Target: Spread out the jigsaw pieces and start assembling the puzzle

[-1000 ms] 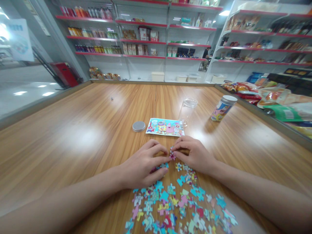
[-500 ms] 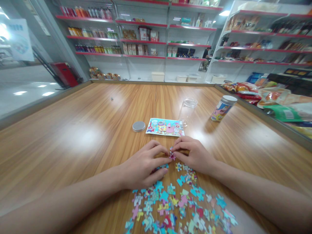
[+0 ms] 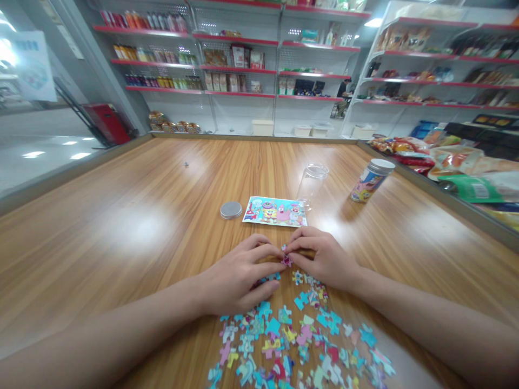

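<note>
At the centre of the frame, just below the middle, both bare hands met over a small pink-and-purple jigsaw cluster [image 3: 287, 261] close to the brown wood-grain tabletop [image 3: 141, 183]. The left hand [image 3: 241, 275], entering from the lower left, was loosely spread: its forward fingertips touched the cluster's left side, while its thumb stood well apart below, near the tabletop, gripping nothing. Between that thumb and the fingers above it lay a few turquoise jigsaw pieces [image 3: 274, 276], partly hidden by the hand. The right hand [image 3: 324, 256], reaching in from the lower right, was more curled, its thumb and index fingertip pinching the cluster from the right; exactly how many pieces were joined there could not be told behind the fingers.

Loose multicoloured jigsaw pieces [image 3: 305, 335] in turquoise, pink, yellow, red and white were scattered across the bottom centre, some overlapping, between the two forearms. Just beyond the hands lay a flat rectangular card printed with bright cartoon figures [image 3: 275, 212], with a round silver-coloured lid [image 3: 231, 210] beside its left edge. A clear, see-through cylindrical jar [image 3: 312, 183] stood at the card's upper right corner. Farther right stood a cartoon-printed cylindrical container with a silver-coloured lid [image 3: 371, 181].
</note>
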The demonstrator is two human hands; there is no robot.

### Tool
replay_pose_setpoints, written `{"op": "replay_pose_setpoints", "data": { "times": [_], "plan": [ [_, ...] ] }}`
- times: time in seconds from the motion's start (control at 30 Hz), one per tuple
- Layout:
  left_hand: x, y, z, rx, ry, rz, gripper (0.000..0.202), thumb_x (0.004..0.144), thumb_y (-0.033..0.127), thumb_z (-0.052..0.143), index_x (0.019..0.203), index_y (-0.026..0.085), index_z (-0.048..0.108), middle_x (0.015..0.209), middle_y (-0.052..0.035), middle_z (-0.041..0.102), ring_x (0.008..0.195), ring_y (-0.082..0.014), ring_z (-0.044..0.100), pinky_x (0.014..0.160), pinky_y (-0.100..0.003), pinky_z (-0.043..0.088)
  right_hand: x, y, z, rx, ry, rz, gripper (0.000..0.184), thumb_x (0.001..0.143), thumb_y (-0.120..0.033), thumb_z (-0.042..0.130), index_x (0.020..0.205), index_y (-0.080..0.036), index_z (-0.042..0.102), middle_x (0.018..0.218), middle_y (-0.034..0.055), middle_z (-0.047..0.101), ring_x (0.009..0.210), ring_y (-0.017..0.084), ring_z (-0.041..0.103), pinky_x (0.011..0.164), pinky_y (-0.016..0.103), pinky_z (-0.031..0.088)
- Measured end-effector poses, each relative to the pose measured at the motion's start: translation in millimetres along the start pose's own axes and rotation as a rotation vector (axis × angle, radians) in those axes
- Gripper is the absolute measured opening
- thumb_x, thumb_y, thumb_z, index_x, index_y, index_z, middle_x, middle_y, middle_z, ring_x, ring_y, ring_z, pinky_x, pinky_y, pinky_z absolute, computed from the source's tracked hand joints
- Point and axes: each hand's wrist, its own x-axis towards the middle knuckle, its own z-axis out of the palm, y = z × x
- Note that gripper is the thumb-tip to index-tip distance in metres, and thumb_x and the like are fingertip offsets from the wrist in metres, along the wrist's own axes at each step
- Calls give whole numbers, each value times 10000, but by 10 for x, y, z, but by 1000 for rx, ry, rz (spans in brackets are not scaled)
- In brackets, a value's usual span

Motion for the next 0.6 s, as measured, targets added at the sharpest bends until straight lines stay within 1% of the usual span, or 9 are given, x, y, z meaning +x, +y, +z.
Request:
{"op": "replay_pose_setpoints", "data": {
  "times": [0.27, 0.3, 0.4, 0.47, 0.53, 0.6],
  "plan": [
    [2, -8, 5, 8, -34, -22, 363, 939, 243, 584, 1293, 174, 629, 1282, -123, 603, 1240, -277, 467, 1085, -490, 462, -9, -25, -14, 6, -22, 3, 204, 871, -100, 606, 941, -211, 763, 935, 63, 673, 878, 174, 649, 812, 318, 532],
    [3, -6, 3, 8, -33, -21, 363, 939, 242, 585, 1293, 177, 627, 1283, -121, 603, 1241, -277, 468, 1087, -491, 461, -13, -27, -15, 7, -15, 7, 211, 877, -98, 591, 948, -209, 755, 931, 62, 671, 869, 172, 645, 800, 312, 529],
    [-4, 1, 1, 5, -29, -19, 357, 937, 239, 589, 1288, 188, 628, 1287, -119, 601, 1243, -276, 474, 1082, -489, 466, -25, -26, -12, 15, 27, 44, 242, 886, -86, 546, 1001, -203, 724, 920, 56, 663, 800, 156, 626, 701, 279, 512],
    [-15, 0, 3, -4, -19, -22, 363, 930, 236, 593, 1289, 187, 624, 1296, -125, 592, 1241, -276, 481, 1071, -485, 473, -23, -15, -10, 23, 28, 38, 265, 870, -67, 534, 991, -201, 729, 925, 56, 656, 793, 153, 621, 685, 273, 507],
    [-26, -1, -4, -29, 38, -16, 380, 914, 211, 597, 1293, 181, 616, 1293, -133, 584, 1224, -270, 498, 1055, -482, 479, -6, 7, -10, 31, 9, 12, 287, 850, -49, 529, 948, -204, 750, 934, 58, 652, 825, 157, 624, 728, 283, 513],
    [-30, 12, -35, -67, 162, 15, 387, 889, 158, 594, 1275, 176, 619, 1237, -134, 603, 1163, -255, 537, 1010, -473, 494, 26, 39, -16, 36, 27, 27, 300, 833, -39, 520, 918, -201, 758, 916, 52, 649, 779, 145, 608, 709, 279, 499]
  ]
}}
